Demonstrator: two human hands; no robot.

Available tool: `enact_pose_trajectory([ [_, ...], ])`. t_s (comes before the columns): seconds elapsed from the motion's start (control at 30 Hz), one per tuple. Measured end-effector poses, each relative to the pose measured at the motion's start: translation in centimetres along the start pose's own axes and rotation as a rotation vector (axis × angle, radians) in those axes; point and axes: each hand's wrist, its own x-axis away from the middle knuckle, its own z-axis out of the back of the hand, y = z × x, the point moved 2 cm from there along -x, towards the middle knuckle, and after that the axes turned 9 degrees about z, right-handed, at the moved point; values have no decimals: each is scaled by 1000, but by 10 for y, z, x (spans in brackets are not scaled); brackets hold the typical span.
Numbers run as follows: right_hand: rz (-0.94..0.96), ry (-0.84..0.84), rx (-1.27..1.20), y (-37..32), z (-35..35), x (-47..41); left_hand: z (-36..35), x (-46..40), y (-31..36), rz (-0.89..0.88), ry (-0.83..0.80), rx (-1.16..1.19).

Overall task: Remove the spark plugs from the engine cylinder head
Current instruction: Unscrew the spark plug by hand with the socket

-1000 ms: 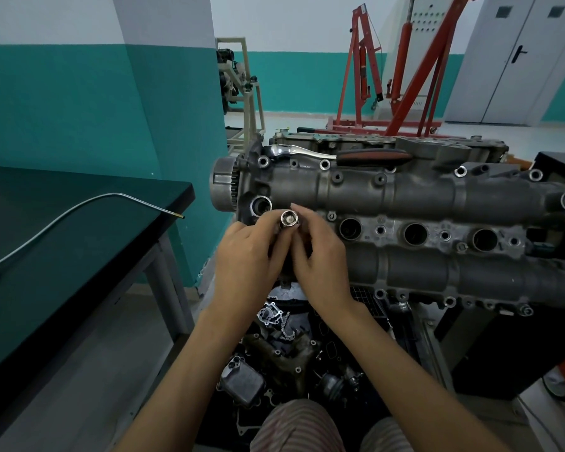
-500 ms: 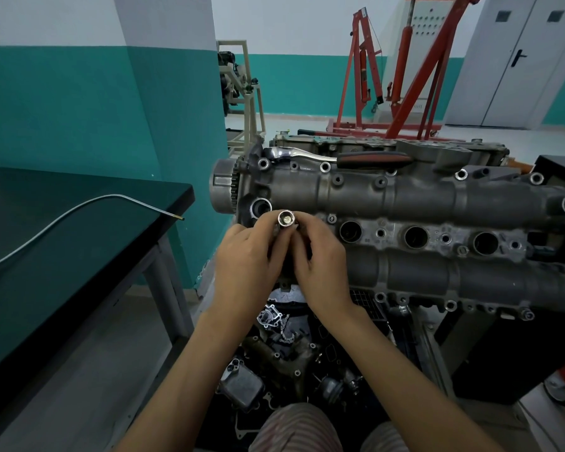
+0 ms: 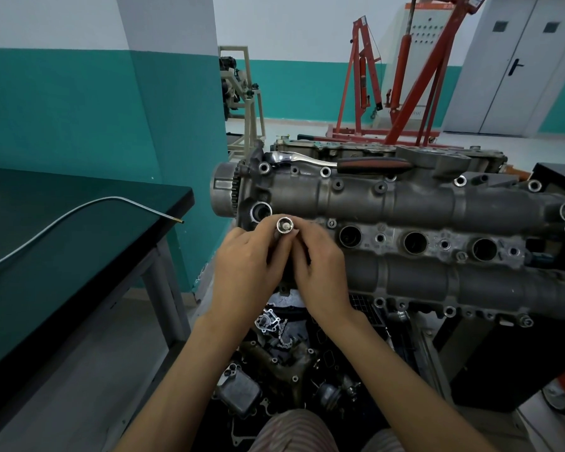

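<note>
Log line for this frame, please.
stage: socket work at head | left hand: grips socket | right hand: grips socket | ratchet: lying on head | three wells visible

The engine cylinder head point(image 3: 405, 203) stands in the middle, running left to right. A ratchet wrench point(image 3: 336, 162) lies along its far top edge. Three open plug wells point(image 3: 415, 243) sit in a row to the right of the socket point(image 3: 284, 225), which the left hand point(image 3: 245, 269) and right hand point(image 3: 320, 272) hold between them at the head's near left end. A surface point(image 3: 62, 256) lies to the left, with a bent metal tube point(image 3: 79, 220) on it. Loose engine parts point(image 3: 274, 363) lie below the head. An engine hoist point(image 3: 402, 83) stands behind.
</note>
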Motion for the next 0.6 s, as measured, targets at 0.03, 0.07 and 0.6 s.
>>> enact_pose_trajectory([
  [0.03,-4,-5,3,0,0,0,0,0,0,21,-1,15],
  [0.07,-10,-7,6,0,0,0,0,0,0,45,1,26],
  [0.6,-19,-21,-29,-1,0,0,3,-1,3,18,-67,2],
])
